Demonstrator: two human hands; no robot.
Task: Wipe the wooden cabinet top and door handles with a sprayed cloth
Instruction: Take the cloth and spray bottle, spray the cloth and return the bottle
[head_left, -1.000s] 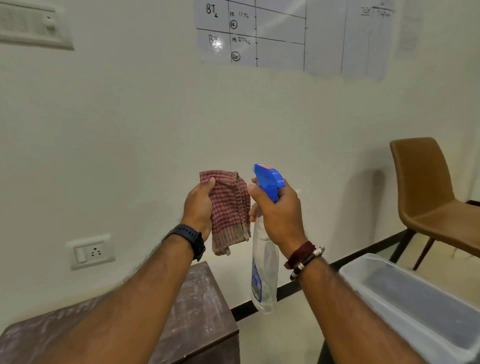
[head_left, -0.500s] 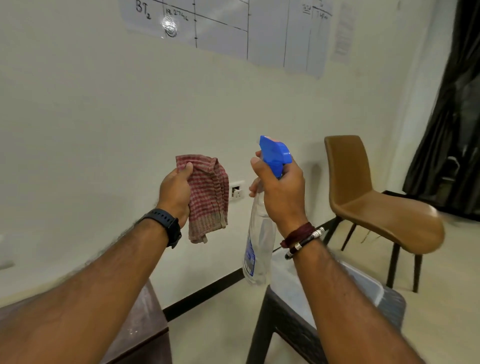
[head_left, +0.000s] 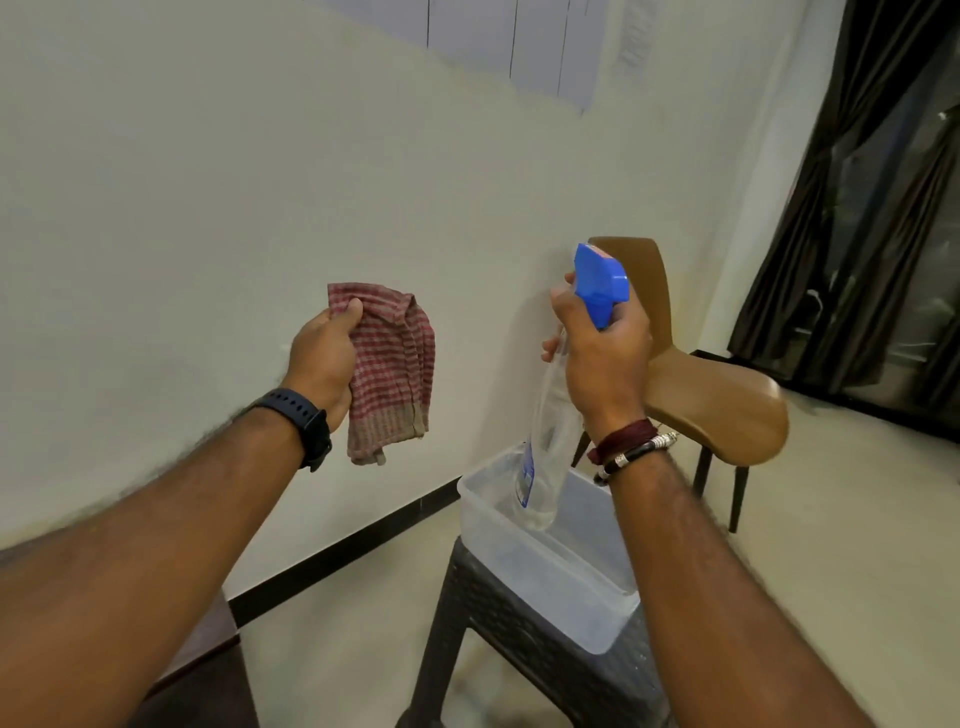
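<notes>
My left hand (head_left: 324, 358) grips a red and white checked cloth (head_left: 395, 369), held up in front of the wall so that it hangs down. My right hand (head_left: 602, 353) holds a clear spray bottle (head_left: 545, 462) by its neck, under the blue trigger head (head_left: 600, 286). The bottle hangs upright over a clear plastic tub. A gap separates cloth and bottle. Only a dark corner of the wooden cabinet (head_left: 208, 670) shows at the lower left, mostly hidden by my left forearm.
A clear plastic tub (head_left: 561, 577) sits on a dark woven stool (head_left: 509, 639) below my right hand. A brown chair (head_left: 722, 405) stands behind it. Dark curtains (head_left: 883, 208) hang at the right. A cream wall fills the left and centre.
The view has swung right: the cabinet has slid almost out of view at the lower left, and the stool, tub and curtains have come in. Both hands keep their holds; the gap between cloth and bottle has widened.
</notes>
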